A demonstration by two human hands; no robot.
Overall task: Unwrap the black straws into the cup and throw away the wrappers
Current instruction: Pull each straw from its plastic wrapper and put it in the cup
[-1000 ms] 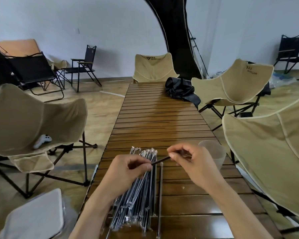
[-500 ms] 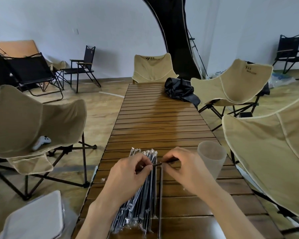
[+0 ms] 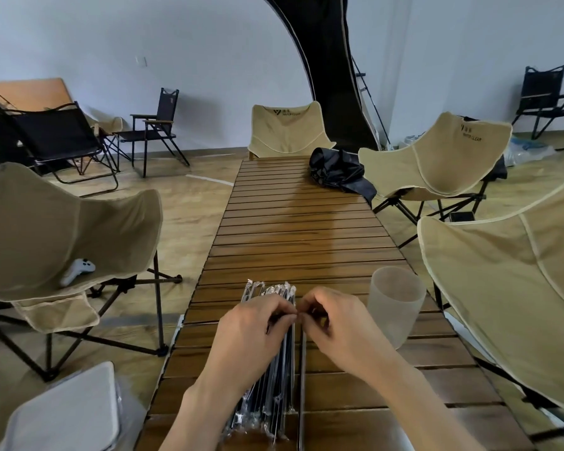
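Above straw bundle [image 3: 267, 379], left hand [image 3: 254, 323], right hand [image 3: 336, 323] curled, fingertips meeting.

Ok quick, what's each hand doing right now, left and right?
Left hand: fingers curled, pinching a wrapped straw above the bundle.
Right hand: fingers curled, pinching the same straw's other side.

Both hands [image 3: 302, 323] pinch one straw [image 3: 282, 316]

Cup [image 3: 396, 307] on the surface [image 3: 300, 229], straw bundle [image 3: 267, 379] left of the cup, single straw [image 3: 302, 385] between them, bag [image 3: 339, 172] far behind the cup, bin [image 3: 66, 411] on the floor far left
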